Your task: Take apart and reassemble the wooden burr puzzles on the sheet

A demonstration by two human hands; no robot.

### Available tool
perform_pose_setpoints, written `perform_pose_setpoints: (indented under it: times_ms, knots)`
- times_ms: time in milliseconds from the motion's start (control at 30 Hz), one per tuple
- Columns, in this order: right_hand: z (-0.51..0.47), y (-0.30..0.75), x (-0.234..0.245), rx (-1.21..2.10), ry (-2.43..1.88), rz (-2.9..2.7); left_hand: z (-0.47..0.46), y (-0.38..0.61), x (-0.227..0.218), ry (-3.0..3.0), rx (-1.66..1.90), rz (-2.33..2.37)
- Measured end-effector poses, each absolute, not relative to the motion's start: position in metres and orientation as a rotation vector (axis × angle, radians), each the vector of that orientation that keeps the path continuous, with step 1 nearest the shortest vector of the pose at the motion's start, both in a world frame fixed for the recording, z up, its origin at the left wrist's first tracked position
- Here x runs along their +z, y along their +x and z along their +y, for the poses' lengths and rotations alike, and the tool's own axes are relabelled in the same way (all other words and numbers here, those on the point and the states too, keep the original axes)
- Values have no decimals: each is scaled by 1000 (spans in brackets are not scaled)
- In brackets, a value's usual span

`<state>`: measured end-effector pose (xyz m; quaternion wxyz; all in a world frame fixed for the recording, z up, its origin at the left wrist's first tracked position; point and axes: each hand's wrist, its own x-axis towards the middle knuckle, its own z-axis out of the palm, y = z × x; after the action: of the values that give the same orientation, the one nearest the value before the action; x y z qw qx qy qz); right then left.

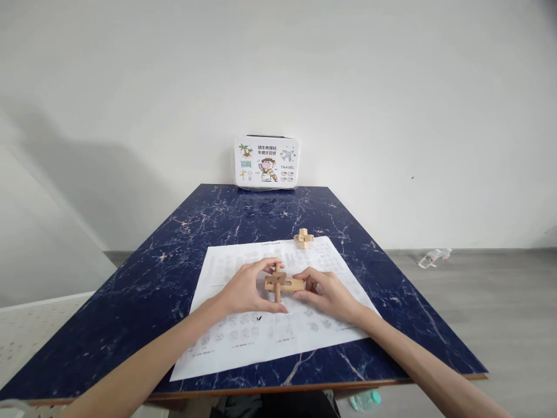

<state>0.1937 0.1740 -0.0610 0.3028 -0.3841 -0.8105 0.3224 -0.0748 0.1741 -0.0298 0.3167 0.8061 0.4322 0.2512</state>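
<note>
Both hands meet over a white printed sheet (pixel 270 337) on a dark blue marbled table (pixel 143 290). Between them is a wooden burr puzzle (pixel 281 283) of crossed light-wood bars, partly put together. My left hand (pixel 248 288) curls its fingers round the puzzle's left side and top. My right hand (pixel 326 292) pinches the end of the bar that sticks out to the right. A second, smaller wooden cross puzzle (pixel 303 238) lies apart at the sheet's far edge.
A white box with cartoon travel pictures (pixel 266 162) stands against the wall at the table's far edge. A clear plastic bottle (pixel 434 256) lies on the grey floor to the right. A greenish object (pixel 365 400) shows under the table's near edge.
</note>
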Motion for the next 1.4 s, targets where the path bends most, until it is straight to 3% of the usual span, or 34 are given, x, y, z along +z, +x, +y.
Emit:
perform_pose_setpoints:
  times_ms: [700,1400]
  knots:
    - [172,187,-60,929,-957,-2100,169,-62,-28,1913,703,1008]
    - [168,188,-51,772,-922,-2249,171,-69,-33,2193,539,1136]
